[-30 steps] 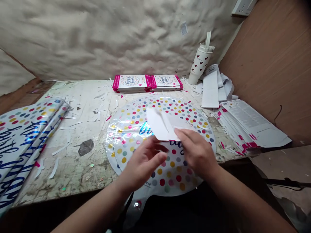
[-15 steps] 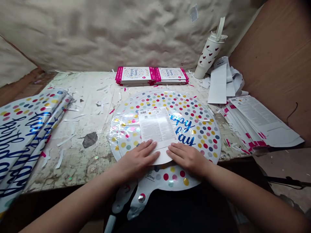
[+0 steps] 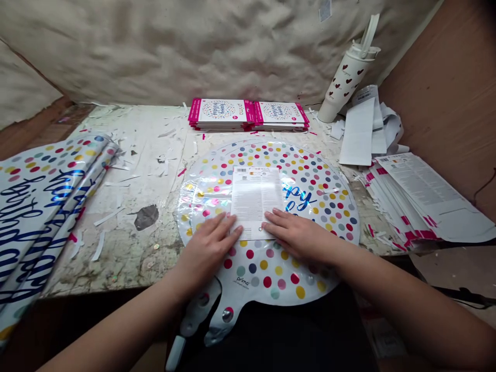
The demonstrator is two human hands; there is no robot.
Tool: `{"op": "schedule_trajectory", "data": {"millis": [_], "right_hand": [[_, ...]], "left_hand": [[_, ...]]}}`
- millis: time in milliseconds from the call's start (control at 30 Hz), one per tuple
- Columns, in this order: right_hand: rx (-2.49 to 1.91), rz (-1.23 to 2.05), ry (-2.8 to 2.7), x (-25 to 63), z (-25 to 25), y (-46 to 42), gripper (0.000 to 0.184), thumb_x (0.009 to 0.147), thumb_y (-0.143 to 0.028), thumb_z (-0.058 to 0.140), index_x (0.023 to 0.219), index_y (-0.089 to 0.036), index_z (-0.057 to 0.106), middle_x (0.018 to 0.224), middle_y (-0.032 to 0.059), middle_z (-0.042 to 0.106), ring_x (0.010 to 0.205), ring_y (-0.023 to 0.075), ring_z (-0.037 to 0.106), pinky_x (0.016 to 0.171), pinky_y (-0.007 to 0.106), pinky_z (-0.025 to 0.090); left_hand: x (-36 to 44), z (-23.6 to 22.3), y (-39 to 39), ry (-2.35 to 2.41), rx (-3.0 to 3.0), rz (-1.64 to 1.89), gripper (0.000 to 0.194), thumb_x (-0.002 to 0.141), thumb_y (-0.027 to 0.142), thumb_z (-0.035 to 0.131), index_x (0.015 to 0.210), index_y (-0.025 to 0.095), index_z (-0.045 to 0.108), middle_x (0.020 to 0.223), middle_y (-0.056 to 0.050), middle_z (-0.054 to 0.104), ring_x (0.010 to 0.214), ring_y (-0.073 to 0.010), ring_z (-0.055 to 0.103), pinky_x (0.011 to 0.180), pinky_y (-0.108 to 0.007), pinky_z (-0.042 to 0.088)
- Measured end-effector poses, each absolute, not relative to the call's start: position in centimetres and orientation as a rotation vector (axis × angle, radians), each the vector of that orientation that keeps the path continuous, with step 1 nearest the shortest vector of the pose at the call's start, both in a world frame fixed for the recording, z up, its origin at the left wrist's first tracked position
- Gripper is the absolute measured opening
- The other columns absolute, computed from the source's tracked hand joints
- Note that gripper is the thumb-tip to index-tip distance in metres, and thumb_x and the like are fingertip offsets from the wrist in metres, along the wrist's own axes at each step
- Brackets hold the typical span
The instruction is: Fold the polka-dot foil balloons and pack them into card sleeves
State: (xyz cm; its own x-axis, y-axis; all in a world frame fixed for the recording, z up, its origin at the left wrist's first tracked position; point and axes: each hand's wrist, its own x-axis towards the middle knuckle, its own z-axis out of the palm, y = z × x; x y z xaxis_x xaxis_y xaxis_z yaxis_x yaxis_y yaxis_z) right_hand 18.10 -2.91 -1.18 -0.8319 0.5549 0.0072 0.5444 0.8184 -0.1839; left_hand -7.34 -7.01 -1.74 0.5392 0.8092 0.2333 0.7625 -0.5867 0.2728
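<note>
A flat foil balloon (image 3: 267,261) lies on the table, printed with coloured dots and shiny blue lettering. On top of it rests a white printed card (image 3: 253,194) with small text and a barcode. My left hand (image 3: 209,245) lies flat, its fingertips at the card's lower left edge. From the other side, the spread fingers of my right hand (image 3: 298,235) touch the card's lower right part and cover some of the lettering. The balloon's narrow tail (image 3: 225,320) hangs over the front edge, beside a second tail-like strip ending in a white stick-like piece (image 3: 176,351).
Folded balloons (image 3: 42,206) with dark blue script lie at left. Two stacks of pink-and-white packets (image 3: 222,110) sit at the back. A heart-patterned tumbler (image 3: 344,82) stands back right, near white paper pieces (image 3: 356,134) and a fanned pile of printed cards (image 3: 422,191). Paper scraps litter the table.
The card now lies straighter and looks shorter; its plain white lower flap no longer shows. Both hands have moved slightly up and further apart. The view has shifted a little.
</note>
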Motion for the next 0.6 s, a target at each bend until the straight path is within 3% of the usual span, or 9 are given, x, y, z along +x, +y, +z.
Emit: {"op": "schedule_trajectory", "data": {"millis": [67, 167, 233, 300, 433, 600], "right_hand": [[-0.915, 0.098, -3.033, 18.0, -1.0, -3.6, 0.050, 0.080, -0.010, 0.052, 0.129, -0.010, 0.044, 0.131, 0.0192, 0.046, 0.118, 0.0306, 0.047, 0.086, 0.041, 0.050], [-0.935, -0.236, -2.958, 17.0, -0.4, -4.4, 0.041, 0.081, -0.005, 0.047, 0.122, -0.005, 0.051, 0.118, 0.0229, 0.057, 0.100, 0.0318, 0.060, 0.069, 0.039, 0.055], [-0.887, -0.375, -2.809, 16.2, 0.3, -4.9, 0.033, 0.085, -0.005, 0.041, 0.113, -0.003, 0.057, 0.110, 0.0221, 0.062, 0.094, 0.0293, 0.063, 0.068, 0.038, 0.055], [-0.821, -0.429, -2.666, 15.7, 0.9, -5.3, 0.029, 0.086, -0.006, 0.041, 0.108, -0.002, 0.060, 0.106, 0.0211, 0.064, 0.093, 0.0278, 0.063, 0.071, 0.038, 0.055], [-0.775, -0.434, -2.500, 15.4, 1.4, -5.9, 0.025, 0.085, -0.006, 0.046, 0.103, -0.002, 0.063, 0.100, 0.0191, 0.067, 0.091, 0.0270, 0.064, 0.072, 0.037, 0.054], [-0.786, -0.297, -2.452, 16.0, 1.1, -6.3, 0.024, 0.085, -0.007, 0.046, 0.102, -0.005, 0.062, 0.099, 0.0178, 0.067, 0.092, 0.0256, 0.063, 0.074, 0.037, 0.053]], "left_hand": [[-7.6, -0.3, -8.1, 1.473, 2.329, 0.564, 0.026, 0.084, 0.018, 0.046, 0.099, 0.018, 0.067, 0.116, -0.014, 0.060, 0.111, -0.0330, 0.050, 0.093, -0.052, 0.038], [-6.1, 1.6, -9.3, 1.293, 1.469, 0.453, 0.025, 0.085, 0.033, 0.049, 0.098, 0.018, 0.064, 0.095, -0.010, 0.067, 0.082, -0.0221, 0.062, 0.072, -0.035, 0.051], [-4.5, 2.1, -9.3, 1.092, 0.890, 0.472, 0.031, 0.088, 0.037, 0.044, 0.103, 0.016, 0.061, 0.090, -0.009, 0.067, 0.070, -0.0160, 0.063, 0.060, -0.026, 0.051], [-3.2, 2.2, -8.6, 1.018, 0.531, 0.650, 0.028, 0.090, 0.032, 0.043, 0.098, 0.013, 0.061, 0.089, -0.009, 0.067, 0.071, -0.0138, 0.063, 0.060, -0.023, 0.050], [-2.3, 1.7, -7.0, 1.085, 0.297, 0.898, 0.009, 0.083, 0.014, 0.055, 0.077, 0.010, 0.061, 0.071, -0.006, 0.065, 0.067, -0.0135, 0.063, 0.061, -0.023, 0.052], [-2.3, 1.2, -6.8, 0.960, 0.069, 0.959, 0.010, 0.082, 0.013, 0.053, 0.077, 0.011, 0.062, 0.068, -0.003, 0.064, 0.062, -0.0115, 0.061, 0.063, -0.025, 0.053]]}}
